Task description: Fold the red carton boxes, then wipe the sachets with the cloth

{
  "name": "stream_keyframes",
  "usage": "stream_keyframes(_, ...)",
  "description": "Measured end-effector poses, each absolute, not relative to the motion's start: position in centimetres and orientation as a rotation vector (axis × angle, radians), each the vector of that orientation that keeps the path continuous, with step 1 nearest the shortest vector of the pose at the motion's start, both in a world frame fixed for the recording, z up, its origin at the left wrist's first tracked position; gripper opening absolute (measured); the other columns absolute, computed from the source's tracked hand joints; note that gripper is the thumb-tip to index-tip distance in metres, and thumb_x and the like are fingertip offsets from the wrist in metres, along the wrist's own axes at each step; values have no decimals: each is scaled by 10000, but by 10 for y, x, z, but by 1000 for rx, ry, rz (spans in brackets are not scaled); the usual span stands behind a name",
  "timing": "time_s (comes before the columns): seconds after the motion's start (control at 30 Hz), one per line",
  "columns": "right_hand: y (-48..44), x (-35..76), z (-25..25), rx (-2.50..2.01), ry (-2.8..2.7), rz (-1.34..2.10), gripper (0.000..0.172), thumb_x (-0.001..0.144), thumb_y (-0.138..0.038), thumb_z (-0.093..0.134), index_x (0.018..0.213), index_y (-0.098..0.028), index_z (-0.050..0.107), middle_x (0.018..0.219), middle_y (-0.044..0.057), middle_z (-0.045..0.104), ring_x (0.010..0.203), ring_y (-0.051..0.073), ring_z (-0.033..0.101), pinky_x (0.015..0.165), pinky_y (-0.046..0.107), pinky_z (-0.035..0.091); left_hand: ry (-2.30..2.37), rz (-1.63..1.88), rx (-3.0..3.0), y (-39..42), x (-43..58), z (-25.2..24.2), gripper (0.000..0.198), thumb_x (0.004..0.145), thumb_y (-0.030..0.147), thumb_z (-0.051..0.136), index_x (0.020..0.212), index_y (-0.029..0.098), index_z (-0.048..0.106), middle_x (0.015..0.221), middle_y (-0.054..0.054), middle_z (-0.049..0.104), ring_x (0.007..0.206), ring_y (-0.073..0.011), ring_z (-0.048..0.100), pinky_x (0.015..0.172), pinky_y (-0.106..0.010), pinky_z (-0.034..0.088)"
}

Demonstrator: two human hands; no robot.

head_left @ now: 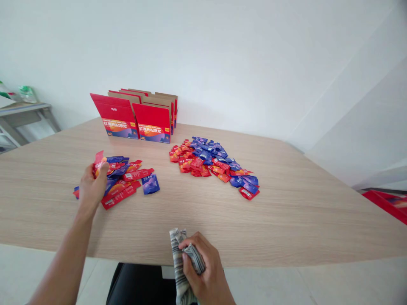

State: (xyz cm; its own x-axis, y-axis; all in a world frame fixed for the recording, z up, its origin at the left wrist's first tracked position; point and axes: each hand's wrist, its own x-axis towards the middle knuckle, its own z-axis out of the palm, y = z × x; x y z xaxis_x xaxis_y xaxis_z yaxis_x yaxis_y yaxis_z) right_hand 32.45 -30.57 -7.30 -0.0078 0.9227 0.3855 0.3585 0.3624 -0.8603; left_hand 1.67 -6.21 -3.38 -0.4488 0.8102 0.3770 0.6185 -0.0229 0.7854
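- The sachets [99,163] in hand are a few red ones. They sit at the far left corner of the left pile [127,182], on the left half of the table [286,220].
- The left hand [92,186] is closed round them, fingers curled and thumb on top. I cannot tell how many it holds.
- To my eye the work is gathering from this pile. A flat pinch across the middle of the stack would hold it squarer than a fist, which lets slick foil fan out.
- The sachets here overlap loosely, red over blue, so lifting straight up rather than dragging should leave the rest undisturbed. One blue sachet [150,184] lies at the pile's right edge and could easily be knocked.
- The right hand [203,271] grips a striped cloth [179,258] at the near table edge, fingers shut on a fold. That leaves only one hand free for picking.
- The centre pile [213,163] lies well apart to the right. The open red boxes [136,116] stand behind both piles, by the wall.
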Motion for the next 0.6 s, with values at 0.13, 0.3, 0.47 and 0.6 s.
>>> stream_keyframes(0.13, -303, 336, -74, -1208, -1528, 660, 158, 1015, -222, 581, 1068, -263, 723, 934, 13, 694, 842, 189, 687, 800, 299, 531, 2344, 1071, 1536, -44, 3, -28, 821, 888, 666, 702, 1352, -7, 629, 1008, -184, 764, 1017, -403, 692, 927, -598, 557)
stream_keyframes(0.3, -303, 353, -67, -1275, -1505, 573, 149, 1035, -275, 590, 1036, -252, 738, 914, 13, 723, 827, 185, 706, 766, 271, 529, 2409, 789, 1624, -33, 3, -36, 988, 887, 642, 681, 1381, -201, 541, 1388, -483, 622, 1298, -578, 624, 995, -670, 514)
stream_keyframes(0.47, -298, 386, -64, -1449, -1376, 464, 332, 1080, -450, 599, 882, -220, 733, 778, 10, 721, 698, 178, 688, 658, 246, 513, 2411, 773, 1672, -27, -1, -42, 1018, 870, 608, 695, 1362, -264, 508, 1435, -552, 528, 1364, -645, 535, 992, -713, 503)
stream_keyframes(0.6, -274, 431, -66, -1762, -1386, 243, 544, 1107, -564, 453, 757, -215, 680, 665, 18, 696, 631, 192, 679, 588, 250, 505, 2280, 960, 1784, -33, -3, -41, 666, 971, 371, 509, 1382, -144, 600, 1475, -438, 567, 1461, -559, 478, 1152, -739, 375)
